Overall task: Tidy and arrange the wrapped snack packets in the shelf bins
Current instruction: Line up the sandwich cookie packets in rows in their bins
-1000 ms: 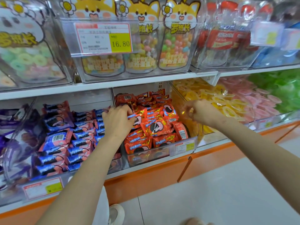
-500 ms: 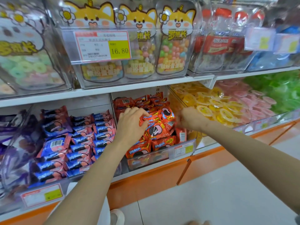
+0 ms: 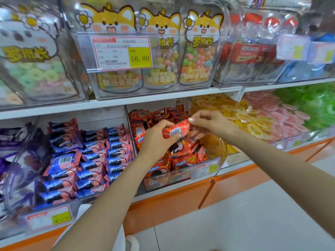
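**Lifted packet and its bin.** A single red packet (image 3: pixel 175 130) is held above the middle of the clear bin (image 3: pixel 181 178) of matching red packets (image 3: pixel 183 151), which stands on the lower shelf (image 3: pixel 174 192). The packet lies roughly level, with its barcode side towards the camera. Its left end is gripped by the left hand (image 3: pixel 157 138), the fingers curled round it. Its right end is pinched by the right hand (image 3: pixel 210 124) between thumb and forefinger. This two-handed hold is judged to serve for turning or straightening the packet, so that it can be laid back in line with the others. Near the front wall of the bin the packets are stood roughly in rows. Towards the back edge they are heaped loosely, so the tidying is judged only partly done. A price label (image 3: pixel 206 168) is fixed at the bin's front right corner. In the neighbouring bin on the left, blue packets (image 3: pixel 94 160) are ranked in neat rows; on the right, yellow ring sweets (image 3: pixel 243 118) are piled. Jars (image 3: pixel 197 69) and a price tag (image 3: pixel 123 52) are carried by the upper shelf (image 3: pixel 108 104).
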Demonstrator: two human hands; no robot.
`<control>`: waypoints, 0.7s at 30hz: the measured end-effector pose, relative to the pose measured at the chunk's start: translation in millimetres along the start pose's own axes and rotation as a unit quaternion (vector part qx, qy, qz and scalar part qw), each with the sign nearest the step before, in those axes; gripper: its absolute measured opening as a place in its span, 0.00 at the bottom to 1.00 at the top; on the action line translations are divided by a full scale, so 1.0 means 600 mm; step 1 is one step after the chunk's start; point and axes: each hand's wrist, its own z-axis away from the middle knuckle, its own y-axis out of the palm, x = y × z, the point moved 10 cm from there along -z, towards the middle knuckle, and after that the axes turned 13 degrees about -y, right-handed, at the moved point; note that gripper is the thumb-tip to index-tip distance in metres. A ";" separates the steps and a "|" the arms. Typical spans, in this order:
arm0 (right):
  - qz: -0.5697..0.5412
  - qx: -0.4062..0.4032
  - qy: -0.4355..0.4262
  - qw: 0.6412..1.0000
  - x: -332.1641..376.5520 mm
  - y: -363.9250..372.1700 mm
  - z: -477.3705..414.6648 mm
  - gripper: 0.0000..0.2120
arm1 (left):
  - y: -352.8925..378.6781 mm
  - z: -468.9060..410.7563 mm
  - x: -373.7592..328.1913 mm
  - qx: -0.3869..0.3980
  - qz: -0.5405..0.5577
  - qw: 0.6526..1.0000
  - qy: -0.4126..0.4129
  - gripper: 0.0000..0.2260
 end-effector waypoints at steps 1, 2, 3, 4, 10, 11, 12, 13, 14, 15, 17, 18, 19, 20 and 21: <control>0.098 -0.004 -0.031 0.995 -0.001 -0.017 -0.012 0.10 | -0.012 -0.003 0.007 -0.018 0.000 1.000 -0.008 0.11; 0.229 0.002 -0.072 0.971 0.003 -0.030 -0.025 0.10 | -0.026 -0.006 0.016 -0.038 -0.003 0.999 -0.019 0.10; 0.358 0.029 -0.115 0.926 0.007 -0.030 -0.037 0.11 | -0.039 -0.008 0.025 -0.056 -0.006 0.998 -0.030 0.10; 0.458 0.073 -0.146 0.874 0.005 -0.019 -0.047 0.12 | -0.050 -0.011 0.034 -0.071 -0.013 0.997 -0.039 0.10; 0.666 0.249 -0.111 0.694 -0.088 0.034 -0.093 0.30 | -0.077 -0.019 0.054 -0.112 -0.106 0.987 -0.052 0.13; 0.669 0.250 -0.096 0.693 -0.099 0.033 -0.100 0.32 | -0.077 -0.020 0.054 -0.112 -0.109 0.986 -0.052 0.13; 0.668 0.249 -0.082 0.697 -0.108 0.031 -0.106 0.34 | -0.075 -0.021 0.054 -0.109 -0.114 0.986 -0.052 0.14; 0.666 0.247 -0.070 0.700 -0.113 0.029 -0.112 0.35 | -0.074 -0.023 0.054 -0.106 -0.117 0.986 -0.053 0.14; 0.666 0.244 -0.061 0.702 -0.120 0.026 -0.119 0.37 | -0.072 -0.024 0.054 -0.103 -0.122 0.986 -0.053 0.14; 0.665 0.246 -0.050 0.704 -0.126 0.025 -0.125 0.39 | -0.071 -0.025 0.053 -0.102 -0.124 0.986 -0.053 0.14; 0.655 0.253 -0.030 0.711 -0.138 0.025 -0.131 0.40 | -0.065 -0.025 0.051 -0.097 -0.130 0.985 -0.049 0.14; 0.651 0.253 -0.025 0.716 -0.141 0.024 -0.135 0.40 | -0.062 -0.026 0.050 -0.095 -0.134 0.985 -0.046 0.14; 0.645 0.251 -0.023 0.721 -0.140 0.024 -0.136 0.38 | -0.059 -0.026 0.049 -0.093 -0.138 0.985 -0.044 0.14; 0.641 0.245 -0.030 0.727 -0.136 0.024 -0.136 0.35 | -0.056 -0.025 0.049 -0.090 -0.142 0.985 -0.045 0.14; 0.637 0.236 -0.040 0.733 -0.130 0.021 -0.137 0.32 | -0.055 -0.025 0.049 -0.089 -0.146 0.984 -0.047 0.14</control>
